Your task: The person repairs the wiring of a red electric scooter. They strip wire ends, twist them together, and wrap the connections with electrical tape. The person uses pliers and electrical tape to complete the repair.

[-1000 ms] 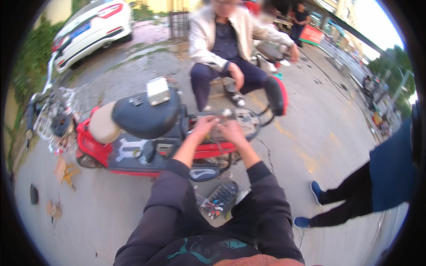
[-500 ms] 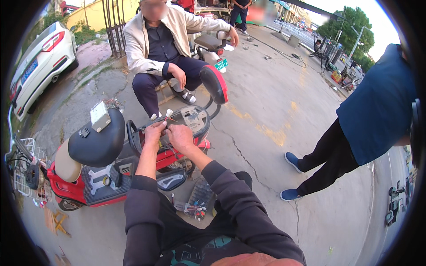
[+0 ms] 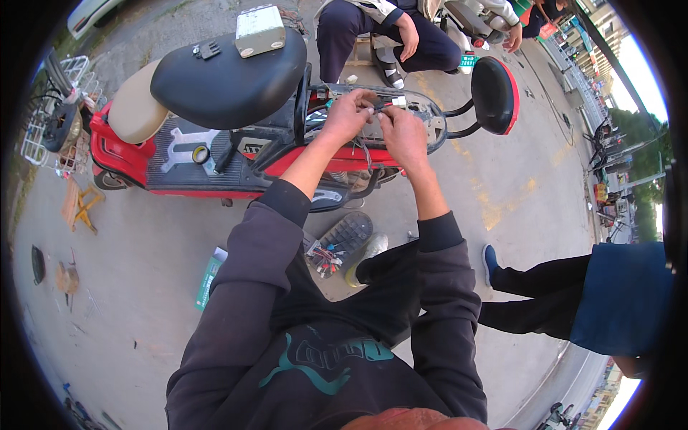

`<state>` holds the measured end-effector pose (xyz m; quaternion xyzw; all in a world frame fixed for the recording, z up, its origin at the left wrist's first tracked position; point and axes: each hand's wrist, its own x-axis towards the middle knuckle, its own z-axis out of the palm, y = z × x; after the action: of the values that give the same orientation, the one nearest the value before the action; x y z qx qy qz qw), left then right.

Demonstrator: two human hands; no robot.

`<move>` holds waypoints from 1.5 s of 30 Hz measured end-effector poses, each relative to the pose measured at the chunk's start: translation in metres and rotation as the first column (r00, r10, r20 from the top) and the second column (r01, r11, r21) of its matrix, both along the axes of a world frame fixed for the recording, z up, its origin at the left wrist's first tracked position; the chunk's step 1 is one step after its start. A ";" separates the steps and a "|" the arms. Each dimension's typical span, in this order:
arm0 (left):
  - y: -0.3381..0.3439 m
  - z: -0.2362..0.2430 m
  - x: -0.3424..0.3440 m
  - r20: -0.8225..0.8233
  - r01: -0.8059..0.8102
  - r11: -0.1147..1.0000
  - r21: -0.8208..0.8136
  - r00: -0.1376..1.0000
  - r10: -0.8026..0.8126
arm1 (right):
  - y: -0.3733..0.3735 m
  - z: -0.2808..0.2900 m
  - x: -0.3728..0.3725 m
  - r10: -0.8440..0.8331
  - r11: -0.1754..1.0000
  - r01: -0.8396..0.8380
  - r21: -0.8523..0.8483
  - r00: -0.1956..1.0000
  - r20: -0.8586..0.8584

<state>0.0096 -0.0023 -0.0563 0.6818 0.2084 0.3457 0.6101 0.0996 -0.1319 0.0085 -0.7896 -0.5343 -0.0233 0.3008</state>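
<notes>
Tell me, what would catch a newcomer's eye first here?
Most likely the red scooter across the upper middle, with a pale metal box resting on its big black seat. Right of the seat, the wearer's left hand and right hand come close together over the scooter's rear section, near thin wires. At the right edge, someone in a blue top stands nearby.

- A dark charcoal sweatshirt [image 3: 344,390] is worn, its front marked with a teal print [image 3: 304,369] of curved, outlined shapes.
- The long, creased grey sleeves [image 3: 240,276] are tinged faintly purple and are finished with snug black cuffs [image 3: 439,231].
- The left hand [image 3: 349,115] and right hand [image 3: 403,136] are left bare.
- The legs are covered by black trousers [image 3: 390,279].
- One foot is covered by a pale shoe [image 3: 371,251] edged in yellow-green.
</notes>
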 end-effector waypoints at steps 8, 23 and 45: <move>-0.015 0.005 -0.003 -0.039 -0.119 0.986 0.118 0.991 0.125 | 0.051 0.040 0.038 0.124 0.904 -0.117 -0.412 0.992 -0.010; -0.003 0.002 -0.007 -0.006 -0.072 0.944 0.322 0.997 0.078 | 0.038 0.047 0.049 -0.110 0.840 -0.275 -0.468 0.758 -0.643; -0.008 0.002 -0.012 0.013 -0.140 0.932 0.334 0.990 0.144 | 0.045 0.015 0.071 0.071 0.686 -0.385 -0.617 0.880 -0.470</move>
<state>-0.0023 -0.0105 -0.0538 0.7605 0.1988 0.4153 0.4578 0.1706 -0.0870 0.0237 -0.7555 -0.5242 0.3831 0.0875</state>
